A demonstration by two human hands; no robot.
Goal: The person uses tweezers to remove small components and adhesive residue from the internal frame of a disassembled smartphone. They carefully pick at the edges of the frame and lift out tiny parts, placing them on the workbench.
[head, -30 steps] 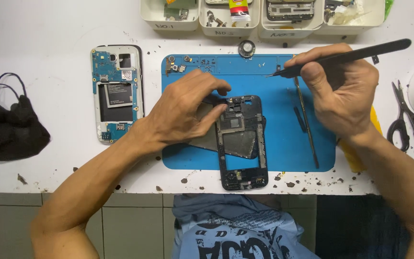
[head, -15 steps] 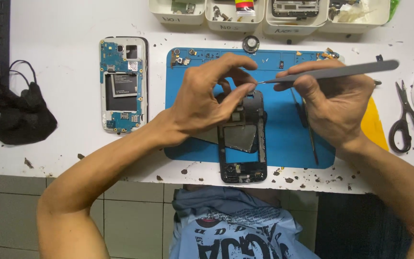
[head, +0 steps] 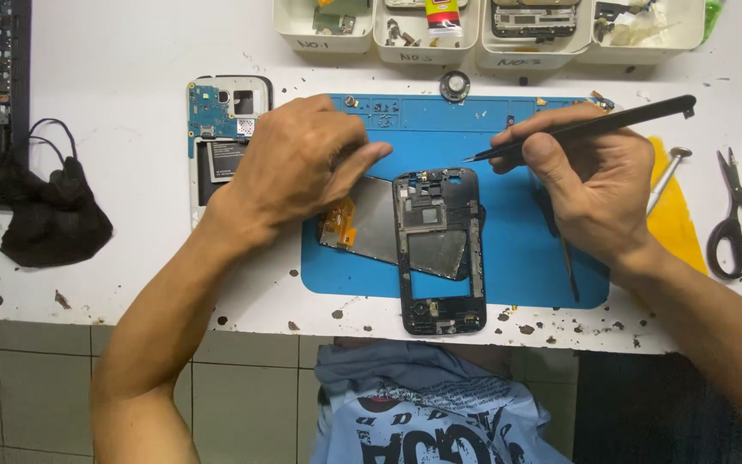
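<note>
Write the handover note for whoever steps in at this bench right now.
Left hand: empty, fingertips over the grey metal display panel on the blue work mat.
Right hand: grips black pointed tweezers, tip just above the black plastic phone frame.
Frame lies across the panel, overhanging the mat's near edge. White phone body with blue circuit board sits left of the mat.
Done: frame is off the phone body.
Left: tweezers have not yet touched the frame.

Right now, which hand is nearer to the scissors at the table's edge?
Right. The right hand, holding black tweezers, lies just beside the scissors; the left hand rests far across the blue mat, by the phone frame.
</note>
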